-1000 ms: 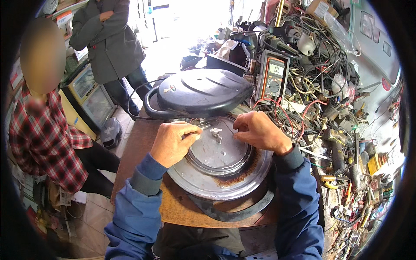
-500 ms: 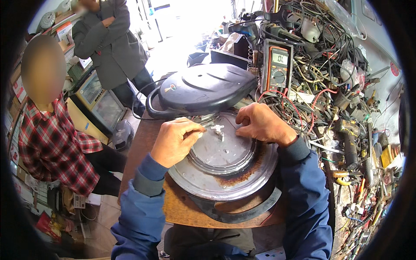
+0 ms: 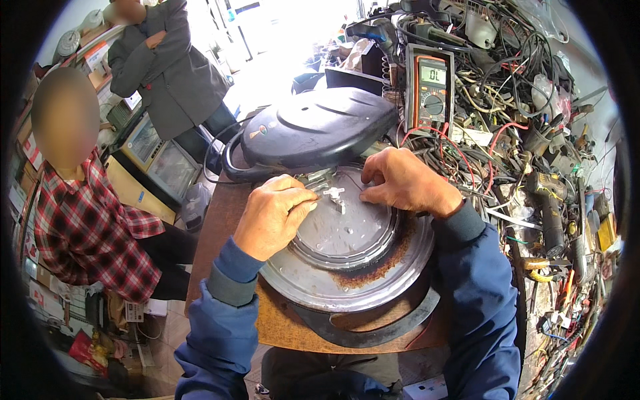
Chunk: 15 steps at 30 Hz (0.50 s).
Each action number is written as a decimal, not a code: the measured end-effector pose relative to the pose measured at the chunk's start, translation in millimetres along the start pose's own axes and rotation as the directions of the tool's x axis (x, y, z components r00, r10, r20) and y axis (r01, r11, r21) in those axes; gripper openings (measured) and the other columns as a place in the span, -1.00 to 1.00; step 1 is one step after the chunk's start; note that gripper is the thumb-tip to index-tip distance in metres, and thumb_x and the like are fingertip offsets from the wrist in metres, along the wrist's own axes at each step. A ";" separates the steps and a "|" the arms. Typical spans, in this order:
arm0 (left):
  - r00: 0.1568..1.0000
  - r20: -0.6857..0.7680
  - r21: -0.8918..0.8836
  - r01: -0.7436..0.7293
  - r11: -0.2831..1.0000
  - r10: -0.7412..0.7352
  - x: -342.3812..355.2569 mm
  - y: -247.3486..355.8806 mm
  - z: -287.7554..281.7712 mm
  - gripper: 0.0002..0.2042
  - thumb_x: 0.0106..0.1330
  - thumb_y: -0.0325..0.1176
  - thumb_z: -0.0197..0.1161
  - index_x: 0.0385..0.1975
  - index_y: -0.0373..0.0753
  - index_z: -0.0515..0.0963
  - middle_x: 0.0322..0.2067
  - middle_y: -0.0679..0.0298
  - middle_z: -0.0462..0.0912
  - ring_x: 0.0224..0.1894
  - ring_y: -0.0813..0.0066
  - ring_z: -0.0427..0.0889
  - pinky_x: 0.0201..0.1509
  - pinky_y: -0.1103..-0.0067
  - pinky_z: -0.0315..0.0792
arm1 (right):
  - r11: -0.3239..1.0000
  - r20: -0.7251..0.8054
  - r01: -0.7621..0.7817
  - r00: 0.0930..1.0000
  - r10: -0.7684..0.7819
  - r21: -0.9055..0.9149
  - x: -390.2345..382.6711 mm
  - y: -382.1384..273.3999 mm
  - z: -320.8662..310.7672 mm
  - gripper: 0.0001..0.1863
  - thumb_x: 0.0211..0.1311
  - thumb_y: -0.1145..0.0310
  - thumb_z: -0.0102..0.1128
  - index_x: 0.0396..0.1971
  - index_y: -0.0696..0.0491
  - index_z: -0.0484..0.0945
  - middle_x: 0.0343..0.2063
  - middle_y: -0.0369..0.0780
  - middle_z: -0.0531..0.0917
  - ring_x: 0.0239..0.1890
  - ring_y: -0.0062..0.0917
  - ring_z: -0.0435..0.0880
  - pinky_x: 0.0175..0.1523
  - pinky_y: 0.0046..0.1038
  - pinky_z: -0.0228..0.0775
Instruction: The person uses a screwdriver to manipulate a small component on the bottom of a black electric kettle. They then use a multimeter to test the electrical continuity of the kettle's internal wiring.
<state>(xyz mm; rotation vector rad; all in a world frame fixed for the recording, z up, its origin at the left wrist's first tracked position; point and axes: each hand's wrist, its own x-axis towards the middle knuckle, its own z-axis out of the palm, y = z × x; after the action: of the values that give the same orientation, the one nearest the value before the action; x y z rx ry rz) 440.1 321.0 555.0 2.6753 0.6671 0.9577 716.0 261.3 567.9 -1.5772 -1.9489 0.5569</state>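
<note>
Appliance shell (image 3: pixel 341 248), round, metal, brown-stained: on wooden table (image 3: pixel 280 328), near side of black domed cover (image 3: pixel 320 127). White fitting (image 3: pixel 336 197): on shell's far part, between left hand (image 3: pixel 270 217) and right hand (image 3: pixel 408 183); fingers of both bent inward, whether grasping anything cannot be told.

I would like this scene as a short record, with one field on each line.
Centre: white fitting on round metal plate, brown-stained at lower right
Left hand: thumb and fingertips together, over the plate's left part; anything held is unclear
Right hand: fingers bent, over the plate's right part; hold unclear
Surface: wooden table
Beyond plate: black plastic cover
Right side: digital multimeter beside tangled cables
Bystanders: person in red checked shirt; person in dark coat, arms folded
</note>
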 end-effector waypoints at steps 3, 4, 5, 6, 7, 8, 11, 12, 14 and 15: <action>0.999 -0.034 -0.062 0.013 0.998 -0.015 0.6 -2.2 3.1 -0.87 0.28 -0.48 0.46 -0.22 -0.35 0.77 -0.29 0.08 0.76 -0.27 0.18 0.76 -0.16 0.39 0.62 | 0.999 -0.008 0.017 1.000 -0.017 0.028 -0.2 3.1 0.3 -0.70 -0.04 0.33 0.56 -0.33 0.20 0.76 -0.42 -0.01 0.76 -0.33 -0.22 0.80 -0.18 -0.28 0.63; 0.998 -0.021 -0.074 0.058 0.996 -0.060 0.1 -1.2 2.7 -0.86 0.28 -0.48 0.46 -0.22 -0.36 0.77 -0.29 0.08 0.76 -0.28 0.18 0.76 -0.17 0.39 0.62 | 0.999 -0.005 0.019 1.000 -0.019 0.026 0.0 3.9 0.9 -0.70 -0.04 0.33 0.57 -0.33 0.20 0.76 -0.42 0.00 0.76 -0.33 -0.22 0.80 -0.18 -0.29 0.63; 0.995 -0.008 -0.087 0.102 0.991 -0.103 0.3 0.5 1.8 -0.86 0.28 -0.48 0.47 -0.22 -0.36 0.77 -0.29 0.08 0.77 -0.28 0.19 0.76 -0.18 0.39 0.62 | 1.000 -0.003 0.022 1.000 -0.022 0.022 0.2 4.7 0.6 -0.69 -0.05 0.33 0.57 -0.33 0.20 0.76 -0.42 0.00 0.76 -0.32 -0.22 0.80 -0.18 -0.29 0.63; 0.989 0.006 -0.098 0.146 0.984 -0.147 0.5 1.6 1.4 -0.86 0.28 -0.48 0.47 -0.22 -0.36 0.77 -0.29 0.08 0.77 -0.29 0.20 0.76 -0.19 0.40 0.62 | 1.000 0.000 0.025 1.000 -0.025 0.019 0.4 5.1 0.6 -0.69 -0.05 0.33 0.58 -0.33 0.20 0.76 -0.41 0.00 0.76 -0.32 -0.22 0.80 -0.18 -0.29 0.63; 0.991 0.002 -0.071 0.132 0.989 -0.132 0.9 2.2 1.8 -0.86 0.28 -0.48 0.46 -0.22 -0.36 0.77 -0.30 0.08 0.76 -0.29 0.18 0.76 -0.18 0.39 0.62 | 0.999 0.000 0.022 1.000 -0.022 0.024 0.7 5.2 0.7 -0.69 -0.05 0.33 0.58 -0.33 0.21 0.76 -0.41 0.00 0.77 -0.32 -0.22 0.80 -0.17 -0.29 0.63; 0.993 -0.003 -0.045 0.118 0.992 -0.118 1.3 2.8 2.7 -0.87 0.28 -0.48 0.46 -0.22 -0.36 0.77 -0.30 0.07 0.76 -0.28 0.16 0.76 -0.18 0.38 0.62 | 0.999 0.002 0.019 1.000 -0.019 0.028 0.8 5.1 0.8 -0.69 -0.06 0.33 0.58 -0.33 0.21 0.76 -0.41 -0.01 0.77 -0.31 -0.22 0.80 -0.17 -0.29 0.63; 0.998 -0.010 0.040 0.057 0.998 -0.057 1.1 1.3 5.7 -0.87 0.29 -0.49 0.44 -0.22 -0.36 0.76 -0.31 0.05 0.75 -0.27 0.11 0.76 -0.16 0.36 0.61 | 0.999 -0.010 0.018 1.000 -0.018 0.029 0.7 4.5 1.0 -0.69 -0.06 0.33 0.59 -0.33 0.21 0.76 -0.40 -0.01 0.77 -0.31 -0.22 0.80 -0.16 -0.28 0.63; 0.999 -0.011 0.070 0.034 0.997 -0.034 1.0 0.8 6.6 -0.88 0.30 -0.49 0.43 -0.22 -0.36 0.76 -0.31 0.05 0.75 -0.26 0.09 0.75 -0.16 0.36 0.61 | 0.999 -0.016 0.019 1.000 -0.019 0.027 0.6 4.2 1.1 -0.69 -0.06 0.33 0.59 -0.33 0.21 0.76 -0.40 -0.02 0.77 -0.30 -0.22 0.80 -0.15 -0.28 0.63; 1.000 -0.010 0.077 0.029 0.997 -0.028 1.4 1.9 6.4 -0.88 0.31 -0.50 0.42 -0.21 -0.36 0.76 -0.31 0.04 0.74 -0.25 0.07 0.75 -0.15 0.34 0.61 | 1.000 -0.006 0.004 1.000 -0.004 0.012 0.5 1.3 -0.1 -0.69 -0.06 0.32 0.58 -0.33 0.20 0.76 -0.41 -0.02 0.76 -0.30 -0.22 0.80 -0.15 -0.27 0.63; 1.000 -0.009 0.081 0.027 0.996 -0.026 1.5 2.2 6.2 -0.88 0.32 -0.50 0.41 -0.21 -0.36 0.76 -0.31 0.04 0.73 -0.24 0.06 0.75 -0.14 0.34 0.61 | 1.000 -0.001 -0.003 1.000 0.003 0.005 0.8 0.5 -0.4 -0.69 -0.06 0.32 0.58 -0.33 0.20 0.77 -0.41 -0.02 0.76 -0.30 -0.22 0.80 -0.15 -0.27 0.63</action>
<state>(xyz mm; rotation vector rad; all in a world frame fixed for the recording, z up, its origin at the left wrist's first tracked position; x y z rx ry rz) 445.8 319.5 551.8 2.7264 0.7563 0.9550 716.5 262.1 568.0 -1.5776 -1.9435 0.5614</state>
